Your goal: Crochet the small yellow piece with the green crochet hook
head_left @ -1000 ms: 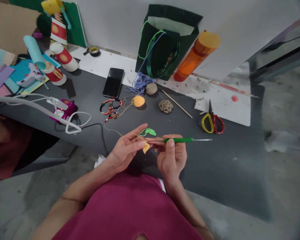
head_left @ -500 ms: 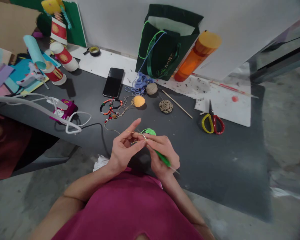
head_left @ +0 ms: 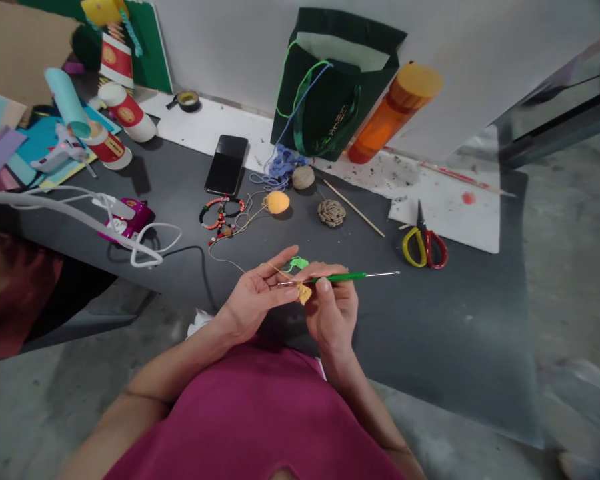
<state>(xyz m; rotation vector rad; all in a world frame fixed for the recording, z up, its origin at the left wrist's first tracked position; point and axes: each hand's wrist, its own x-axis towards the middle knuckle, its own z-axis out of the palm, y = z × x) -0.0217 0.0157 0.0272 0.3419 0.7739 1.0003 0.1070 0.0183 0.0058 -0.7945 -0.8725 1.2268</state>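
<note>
- At the bottom centre of the frame, the left hand (head_left: 253,297) pinches the small yellow crochet piece (head_left: 305,293) between thumb and fingers; its grip looks light.
- Just right of it, the right hand (head_left: 333,310) is closed around the green-handled hook (head_left: 349,276), thumb on the handle; one metal end points right, the other lies by the left fingers.
- The yellow crochet piece sits between the two hands, near the middle of the frame. It should be very light, soft and floppy, easily stretched; an edge pinch near the hook seems the best hold, without crushing the stitches.
- The hook is probably stiff and light, its metal ends slicker than the handle, so the handle suits the grip.
- Just beyond the fingers, a green crochet piece (head_left: 299,264) shows partly, the hands covering the rest.
- Farther up the grey counter (head_left: 450,327) lie a yellow ball (head_left: 277,203), beaded bracelets (head_left: 221,215) to its left and a coiled tan rosette (head_left: 331,213) to its right; scissors (head_left: 424,248) rest at centre right.
- Beyond them, a phone (head_left: 227,165) lies at upper left of centre, and a dark green bag (head_left: 325,100) stands beside an orange bottle (head_left: 390,117) at upper right of centre.
</note>
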